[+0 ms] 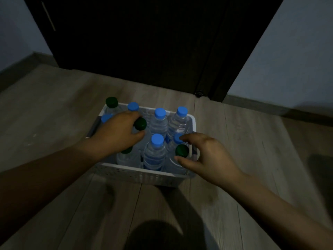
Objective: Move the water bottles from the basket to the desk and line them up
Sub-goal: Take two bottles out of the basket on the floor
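Dim wood-plank floor (pixel 225 204), white perforated basket (pixel 140 175) seemingly resting directly on it

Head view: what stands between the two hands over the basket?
A blue-capped bottle stands upright in the basket between the left hand and right hand, head view.

Left hand (pixel 117 134) and right hand (pixel 203 159) reach over capped bottles (pixel 158 123) (blue, green) in a white basket (pixel 144 173).
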Demonstrator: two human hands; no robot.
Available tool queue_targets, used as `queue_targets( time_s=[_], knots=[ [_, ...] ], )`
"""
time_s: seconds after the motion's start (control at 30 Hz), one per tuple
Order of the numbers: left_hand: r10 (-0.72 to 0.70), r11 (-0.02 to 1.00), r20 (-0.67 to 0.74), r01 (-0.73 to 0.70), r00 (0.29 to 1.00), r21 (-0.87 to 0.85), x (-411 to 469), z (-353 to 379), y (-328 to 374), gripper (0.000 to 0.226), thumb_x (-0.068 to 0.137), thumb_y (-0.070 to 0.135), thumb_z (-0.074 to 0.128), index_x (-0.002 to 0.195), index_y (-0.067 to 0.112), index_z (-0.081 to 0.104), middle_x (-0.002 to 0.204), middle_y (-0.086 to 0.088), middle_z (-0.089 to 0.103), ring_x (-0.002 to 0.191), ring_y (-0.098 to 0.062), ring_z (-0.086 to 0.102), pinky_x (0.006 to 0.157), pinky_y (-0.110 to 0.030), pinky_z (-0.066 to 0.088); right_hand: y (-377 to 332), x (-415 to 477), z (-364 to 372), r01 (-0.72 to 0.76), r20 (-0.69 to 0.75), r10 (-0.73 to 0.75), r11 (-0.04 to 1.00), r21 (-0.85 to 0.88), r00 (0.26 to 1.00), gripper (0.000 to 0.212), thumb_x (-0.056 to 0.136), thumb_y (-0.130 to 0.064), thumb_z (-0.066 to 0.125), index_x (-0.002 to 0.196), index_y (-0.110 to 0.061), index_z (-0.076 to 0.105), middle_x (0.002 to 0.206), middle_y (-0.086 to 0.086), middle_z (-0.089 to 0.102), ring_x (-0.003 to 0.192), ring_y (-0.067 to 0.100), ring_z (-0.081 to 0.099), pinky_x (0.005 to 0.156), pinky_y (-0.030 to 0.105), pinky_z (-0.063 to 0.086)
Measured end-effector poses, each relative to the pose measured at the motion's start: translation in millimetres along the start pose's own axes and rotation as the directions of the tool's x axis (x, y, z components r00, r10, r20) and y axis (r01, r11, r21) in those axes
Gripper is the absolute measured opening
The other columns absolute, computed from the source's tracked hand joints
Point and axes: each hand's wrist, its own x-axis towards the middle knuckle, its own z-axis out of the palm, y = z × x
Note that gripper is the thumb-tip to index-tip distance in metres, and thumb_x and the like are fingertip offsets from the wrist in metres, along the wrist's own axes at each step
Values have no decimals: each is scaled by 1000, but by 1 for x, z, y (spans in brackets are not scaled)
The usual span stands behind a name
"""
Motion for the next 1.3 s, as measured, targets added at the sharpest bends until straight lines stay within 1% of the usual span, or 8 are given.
queue_targets(
  time_s=[0.13, 0.23, 0.43, 0.57, 0.73, 0.83, 1.13, 1.3],
  knots=[
    [-79, 993, 57, 83, 995, -79, 4, 2, 3, 25, 81, 24, 69, 98, 7, 61, 89, -9, 65, 83, -20, 61, 73, -37, 51, 6, -3, 20, -61, 60, 58, 996, 59, 997, 51, 83, -45, 66, 129, -26, 51, 123, -7, 61, 104, 2, 55, 84, 14, 44],
    [-167, 973, 40, 171, 985, -155, 6, 2, 5, 25, 79, 18, 73, 97, 5, 64, 89, -9, 67, 81, -20, 62, 70, -32, 50, 10, -5, 32, -159, 61, 149, 959, 235, 987, 51, 81, -39, 70, 128, -24, 53, 125, -8, 60, 107, -3, 53, 87, 7, 43],
    [-190, 968, 16, 189, 982, -165, 4, 3, 2, 21, 78, 19, 74, 76, 2, 62, 71, -8, 62, 69, -20, 59, 59, -24, 42, 16, -9, 38, -204, 40, 210, 864, 460, 977, 25, 79, -30, 74, 101, -33, 64, 106, -14, 68, 101, -1, 62, 90, 31, 54],
    [-158, 977, -9, 155, 987, -149, 1, 5, -1, 23, 79, 25, 73, 87, 5, 66, 80, -4, 65, 73, -12, 57, 64, -28, 43, 15, -10, 42, -200, 17, 227, 816, 542, 974, 22, 81, -24, 73, 102, -29, 66, 105, -11, 69, 98, 0, 63, 87, 31, 55],
    [-164, 970, -88, 144, 983, -196, -3, 10, -3, 28, 78, 30, 74, 96, 10, 68, 90, -1, 68, 78, -8, 59, 71, -29, 49, 13, -13, 44, -155, -62, 231, 807, 570, 971, 28, 81, -20, 73, 100, -37, 63, 103, -17, 68, 94, -6, 61, 76, 10, 48],
    [-171, 958, -115, 138, 979, -252, -5, 7, -1, 28, 79, 30, 73, 100, 13, 68, 98, 0, 69, 92, -13, 62, 84, -33, 52, 13, -15, 41, -145, -84, 251, 765, 627, 964, 27, 80, -20, 73, 102, -33, 65, 105, -13, 69, 100, -1, 63, 82, 17, 52],
    [-196, 859, -232, 53, 953, -509, 2, -18, 24, 23, 83, 40, 65, 97, 23, 60, 90, 11, 63, 88, -5, 60, 77, -24, 47, -19, 13, -13, 67, -277, 196, 693, 718, 941, 31, 83, -28, 64, 109, -10, 66, 103, 1, 70, 100, 15, 67, 84, 35, 57],
    [-157, 741, -271, -68, 950, -668, 7, -34, 45, 24, 85, 43, 60, 101, 26, 57, 100, 2, 64, 96, -8, 61, 81, -21, 49, -34, 27, -42, 158, -382, 179, 694, 702, 907, 23, 89, -29, 55, 107, -16, 62, 98, -1, 67, 92, 11, 64, 77, 28, 54]
  ],
)
